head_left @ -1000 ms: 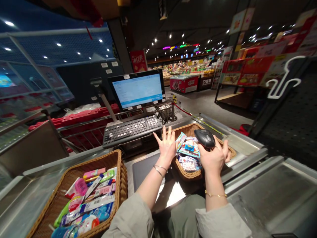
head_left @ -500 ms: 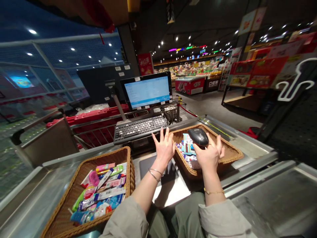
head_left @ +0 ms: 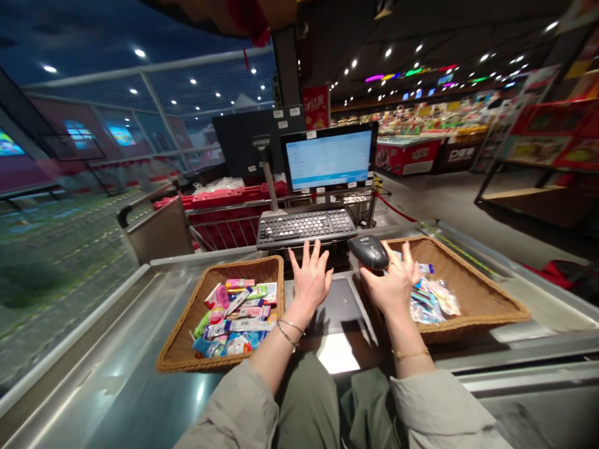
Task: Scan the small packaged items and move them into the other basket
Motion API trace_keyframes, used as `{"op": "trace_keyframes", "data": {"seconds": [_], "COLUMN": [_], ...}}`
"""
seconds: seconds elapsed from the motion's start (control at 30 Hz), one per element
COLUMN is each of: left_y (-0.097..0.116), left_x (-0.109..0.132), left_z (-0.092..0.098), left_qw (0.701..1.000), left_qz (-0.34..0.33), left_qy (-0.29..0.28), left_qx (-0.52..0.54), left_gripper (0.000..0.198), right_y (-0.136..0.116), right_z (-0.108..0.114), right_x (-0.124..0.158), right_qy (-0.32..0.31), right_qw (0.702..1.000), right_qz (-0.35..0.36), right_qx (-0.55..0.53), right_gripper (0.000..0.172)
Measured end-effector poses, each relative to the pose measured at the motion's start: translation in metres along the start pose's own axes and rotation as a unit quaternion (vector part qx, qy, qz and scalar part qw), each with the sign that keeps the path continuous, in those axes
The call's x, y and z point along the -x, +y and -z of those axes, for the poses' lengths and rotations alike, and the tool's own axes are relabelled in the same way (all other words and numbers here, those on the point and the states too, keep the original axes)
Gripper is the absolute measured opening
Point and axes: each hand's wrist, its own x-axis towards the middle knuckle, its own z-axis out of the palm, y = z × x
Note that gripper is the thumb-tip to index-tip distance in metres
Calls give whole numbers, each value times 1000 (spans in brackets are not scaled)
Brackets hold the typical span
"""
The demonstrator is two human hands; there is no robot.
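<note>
My right hand is closed around a black handheld barcode scanner, held just left of the right wicker basket. That basket holds a few small packets. My left hand hovers open with fingers spread, between the two baskets and just in front of the keyboard. It holds nothing. The left wicker basket is full of several colourful packets. A dark flat panel is set into the counter under my hands.
A monitor with a bright screen stands behind the keyboard. The steel checkout counter runs left and right. Red shopping carts are stacked behind the counter. Shop shelves and a freezer lie far back.
The view has swung left, so both baskets sit further right. My right hand with the scanner has drawn back from over the right basket towards its left rim. My left hand stays open.
</note>
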Motion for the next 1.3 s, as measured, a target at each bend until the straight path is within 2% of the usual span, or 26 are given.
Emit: {"op": "trace_keyframes", "data": {"seconds": [0.13,0.27,0.43,0.8,0.93,1.1,1.2,1.3], "left_y": [-29,-60,-101,-192,-206,-211,-214,-216], "left_x": [20,38,55,80,83,81,79,80], "left_z": [6,12,20,25,21,6,-5,-16], "left_qw": [999,996,993,977,971,963,961,962], "left_qz": [34,70,98,137,110,47,14,8], "left_qy": [-10,-9,-18,-95,-150,-215,-223,-214], "left_qx": [-24,-46,-65,-131,-150,-157,-162,-167], "left_gripper": [51,50,48,46,46,46,37,28], "right_y": [-16,-23,-24,-27,-27,-25,-22,-19], "right_z": [-18,-32,-43,-52,-55,-57,-58,-58], "right_x": [7,18,33,44,47,49,50,51], "right_qy": [-53,-84,-110,-136,-144,-149,-141,-134], "right_qw": [997,992,988,985,984,982,983,983], "right_qz": [58,88,97,94,99,111,117,125], "right_qx": [-19,-42,-44,-40,-33,-21,-23,-21], "right_gripper": [43,42,40,37,36,34,31,28]}}
